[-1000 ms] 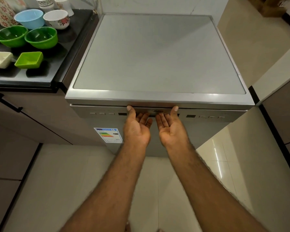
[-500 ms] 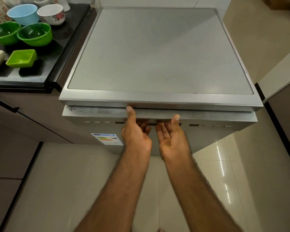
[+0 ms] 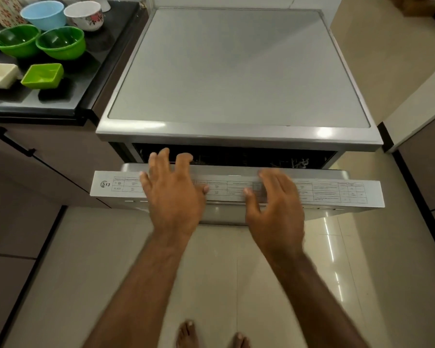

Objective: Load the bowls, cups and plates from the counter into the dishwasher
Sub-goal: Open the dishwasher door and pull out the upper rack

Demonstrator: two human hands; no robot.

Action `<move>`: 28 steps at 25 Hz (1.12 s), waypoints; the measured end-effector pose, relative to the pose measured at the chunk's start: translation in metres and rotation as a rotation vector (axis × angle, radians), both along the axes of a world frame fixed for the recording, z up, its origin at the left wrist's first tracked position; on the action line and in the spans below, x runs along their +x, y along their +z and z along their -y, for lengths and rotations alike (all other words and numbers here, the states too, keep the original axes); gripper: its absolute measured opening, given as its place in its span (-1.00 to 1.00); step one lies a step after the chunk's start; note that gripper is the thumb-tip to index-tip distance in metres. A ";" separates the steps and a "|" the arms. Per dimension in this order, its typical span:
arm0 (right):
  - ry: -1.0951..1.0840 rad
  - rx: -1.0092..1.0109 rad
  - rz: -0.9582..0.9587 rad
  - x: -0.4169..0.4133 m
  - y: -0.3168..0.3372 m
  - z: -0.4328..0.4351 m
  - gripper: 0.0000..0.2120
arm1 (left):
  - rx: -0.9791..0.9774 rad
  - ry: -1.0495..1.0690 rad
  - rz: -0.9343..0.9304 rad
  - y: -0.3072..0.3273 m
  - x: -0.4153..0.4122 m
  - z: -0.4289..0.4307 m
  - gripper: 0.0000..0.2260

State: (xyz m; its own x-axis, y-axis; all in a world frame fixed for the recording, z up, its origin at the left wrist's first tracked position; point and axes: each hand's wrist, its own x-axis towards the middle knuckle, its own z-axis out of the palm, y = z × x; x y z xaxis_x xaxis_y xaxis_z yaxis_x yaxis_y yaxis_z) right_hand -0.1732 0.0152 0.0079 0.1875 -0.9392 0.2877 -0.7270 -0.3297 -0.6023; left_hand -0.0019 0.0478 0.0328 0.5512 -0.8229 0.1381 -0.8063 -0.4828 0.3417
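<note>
Dishwasher [image 3: 236,71] is dead ahead of both hands. Its door [image 3: 337,193] is ajar and tipped out toward the person. The door's top edge runs left-right across the view, with a dark gap behind it where bits of rack [image 3: 296,162] show. Left hand [image 3: 172,194] and right hand [image 3: 274,204] are both palm down over that edge, fingers spread and fairly straight, gripping nothing. Left fingers reach past the edge toward the gap. The right hand sits slightly nearer the person and is motion-blurred, so contact there can't be told. The hands are side by side, around mid-door. Bowls [image 3: 60,42] sit on the counter [image 3: 106,61], up and to the left, well apart from both hands, with the left hand closer. Likely next: press the door down and outward, probably on a bottom hinge. Half a second ago the door was barely cracked; now the gap is wide. The hands were palm up under the handle and are now flipped on top. The bowls are unmoved.
</note>
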 end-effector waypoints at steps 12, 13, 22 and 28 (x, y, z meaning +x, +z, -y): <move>0.059 0.159 -0.310 -0.038 -0.035 -0.085 -0.48 | 0.398 -0.215 -0.111 -0.025 -0.009 -0.113 -0.17; 0.066 0.209 -0.353 -0.044 -0.041 -0.103 -0.46 | 0.434 -0.227 -0.094 -0.036 -0.014 -0.132 -0.11; 0.076 0.457 -0.503 -0.085 -0.138 -0.259 -0.42 | 0.554 -0.337 -0.027 -0.161 -0.070 -0.283 -0.27; 0.181 0.577 -0.534 -0.105 -0.243 -0.327 -0.45 | 0.644 -0.327 -0.176 -0.273 -0.090 -0.365 -0.30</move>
